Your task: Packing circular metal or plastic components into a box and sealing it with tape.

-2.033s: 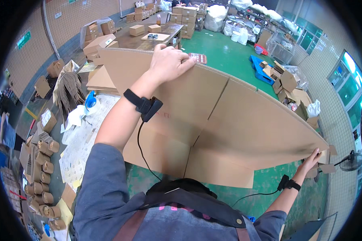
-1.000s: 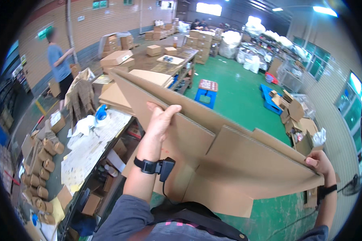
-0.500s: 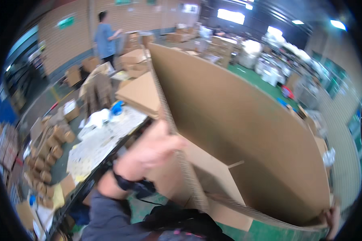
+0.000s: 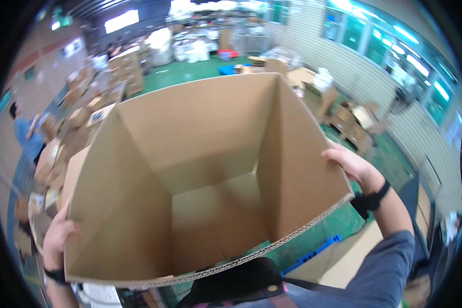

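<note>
A large, deep cardboard box (image 4: 200, 123) fills the middle of the view, its top open toward me. Only bare brown walls and a seamed bottom show inside. My left hand (image 4: 60, 233) grips the rim at the near left corner, thumb over the edge. On the right wall, my right hand (image 4: 351, 163) holds the rim, its fingers partly hidden behind the cardboard. Dark bands circle both wrists. The box's near edge lies close to my body.
Stacked cartons (image 4: 126, 72) and a person in blue (image 4: 28, 131) are at the left. Opened boxes (image 4: 351, 123) lie on the green floor (image 4: 177, 74) at the right. A blue bar-shaped object (image 4: 310, 255) is near my right arm. White bags (image 4: 161, 43) stand farther back.
My view has swung right, and the box now faces me with its opening up. My left hand has gone from the near edge to the left corner; my right hand grips the right rim.
</note>
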{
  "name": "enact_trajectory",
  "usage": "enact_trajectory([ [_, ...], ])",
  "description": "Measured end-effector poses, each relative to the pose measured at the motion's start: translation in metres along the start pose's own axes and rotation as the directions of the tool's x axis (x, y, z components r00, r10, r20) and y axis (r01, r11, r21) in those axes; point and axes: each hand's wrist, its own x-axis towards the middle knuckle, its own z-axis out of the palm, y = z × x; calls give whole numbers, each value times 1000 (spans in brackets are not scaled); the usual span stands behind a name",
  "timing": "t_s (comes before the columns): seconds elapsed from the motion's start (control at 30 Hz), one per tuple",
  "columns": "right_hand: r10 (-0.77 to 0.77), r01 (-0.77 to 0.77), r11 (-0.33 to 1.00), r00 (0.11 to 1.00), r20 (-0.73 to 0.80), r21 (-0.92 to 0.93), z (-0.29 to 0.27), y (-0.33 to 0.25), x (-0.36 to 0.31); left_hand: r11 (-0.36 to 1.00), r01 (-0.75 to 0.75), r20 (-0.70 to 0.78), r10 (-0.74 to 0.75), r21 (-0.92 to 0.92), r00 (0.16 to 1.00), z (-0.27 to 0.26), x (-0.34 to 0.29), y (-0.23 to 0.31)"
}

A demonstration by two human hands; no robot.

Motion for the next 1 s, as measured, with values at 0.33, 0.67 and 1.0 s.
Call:
enact_trajectory([
  [0.33, -242, 181, 835, 969, -52, -520, -14, 26, 35, 939, -256, 77, 280, -231, 957, 34, 167, -26],
  [0.67, -275, 310, 891, 950, 148, -331, 0, 8, 10, 919, -351, 343, 392, -177, 854, 113, 254, 16],
  [1.0, -63, 46, 998, 900, 432, 49, -63, -6, 45, 884, -436, 317, 467, -167, 826, 143, 314, 21],
])
